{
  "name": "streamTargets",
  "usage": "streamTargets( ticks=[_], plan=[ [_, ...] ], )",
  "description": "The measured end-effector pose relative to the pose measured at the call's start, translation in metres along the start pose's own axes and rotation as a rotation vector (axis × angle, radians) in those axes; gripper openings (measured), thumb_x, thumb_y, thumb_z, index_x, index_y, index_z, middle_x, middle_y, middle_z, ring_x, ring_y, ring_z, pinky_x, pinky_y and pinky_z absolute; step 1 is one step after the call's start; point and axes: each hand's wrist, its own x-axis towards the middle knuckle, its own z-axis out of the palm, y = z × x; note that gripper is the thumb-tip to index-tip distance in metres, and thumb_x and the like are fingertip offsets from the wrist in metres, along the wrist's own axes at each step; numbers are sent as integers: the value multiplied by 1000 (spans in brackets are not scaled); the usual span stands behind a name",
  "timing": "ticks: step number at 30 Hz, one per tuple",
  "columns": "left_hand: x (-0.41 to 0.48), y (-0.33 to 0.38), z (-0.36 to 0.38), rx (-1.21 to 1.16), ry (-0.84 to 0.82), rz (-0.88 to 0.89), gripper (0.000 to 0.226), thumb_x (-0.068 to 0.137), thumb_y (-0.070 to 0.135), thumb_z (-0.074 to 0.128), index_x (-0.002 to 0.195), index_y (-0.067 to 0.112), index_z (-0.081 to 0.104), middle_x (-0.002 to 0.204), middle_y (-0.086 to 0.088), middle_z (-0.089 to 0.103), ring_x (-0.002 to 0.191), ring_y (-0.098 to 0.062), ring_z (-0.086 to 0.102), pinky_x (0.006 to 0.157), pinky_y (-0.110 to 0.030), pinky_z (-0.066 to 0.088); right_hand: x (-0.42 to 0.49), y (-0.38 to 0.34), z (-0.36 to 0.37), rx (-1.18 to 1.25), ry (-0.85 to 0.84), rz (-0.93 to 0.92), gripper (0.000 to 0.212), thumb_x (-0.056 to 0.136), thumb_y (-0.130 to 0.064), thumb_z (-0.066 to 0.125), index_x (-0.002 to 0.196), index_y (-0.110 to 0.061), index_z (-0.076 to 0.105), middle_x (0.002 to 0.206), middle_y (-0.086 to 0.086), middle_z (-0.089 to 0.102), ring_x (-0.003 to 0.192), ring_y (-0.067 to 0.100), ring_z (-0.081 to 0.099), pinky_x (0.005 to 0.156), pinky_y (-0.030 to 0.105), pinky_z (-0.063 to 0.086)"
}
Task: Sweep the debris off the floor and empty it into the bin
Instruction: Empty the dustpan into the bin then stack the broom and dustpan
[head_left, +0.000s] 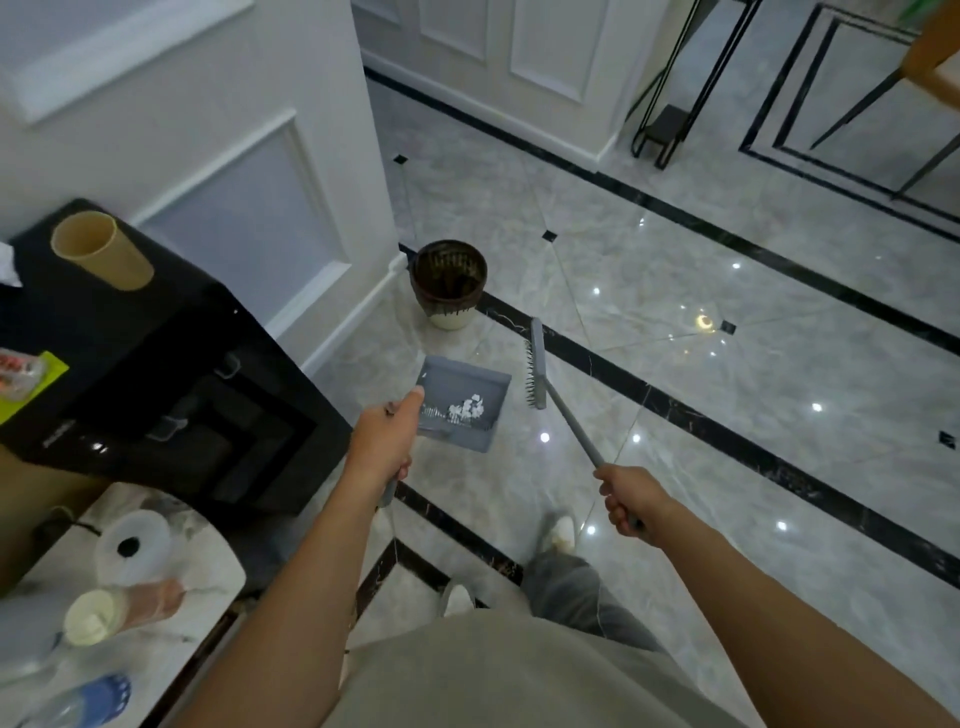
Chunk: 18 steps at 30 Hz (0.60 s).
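Note:
A grey dustpan (467, 379) hangs above the marble floor, and white crumpled debris (467, 406) lies in it near its comb edge. My left hand (387, 441) grips the dustpan's long grey handle. My right hand (628, 501) holds the grey handle of a broom (536, 370), whose head is lifted just right of the pan. A small round bin (448, 283), dark on top and cream at the base, stands on the floor by the white wall, just beyond the dustpan.
A black appliance (156, 374) with a tan cup (101, 257) on top stands at left. A marble counter (218, 561) below it holds a paper roll and bottles. Black metal furniture legs (670, 119) stand at the far right. My feet are under me.

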Motion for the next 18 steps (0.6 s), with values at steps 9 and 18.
streamTargets(
  ticks=[9,18],
  plan=[
    [85,124,27,154,114,130,35,95,37,52,65,18,51,53,-3,48,40,-15,45,37,-20,34,93,-136,-29,-104,-49,-76,23,100,-24,54,90,-5,61,57,5,47,42,12,38,42,22,33],
    [172,244,72,340,266,213,43,97,32,60,58,16,51,69,-11,63,80,-37,67,73,-39,53,177,-298,-100,-209,-102,-106,22,98,-24,56,79,-13,52,49,1,43,39,14,35,43,21,28]
  ],
)
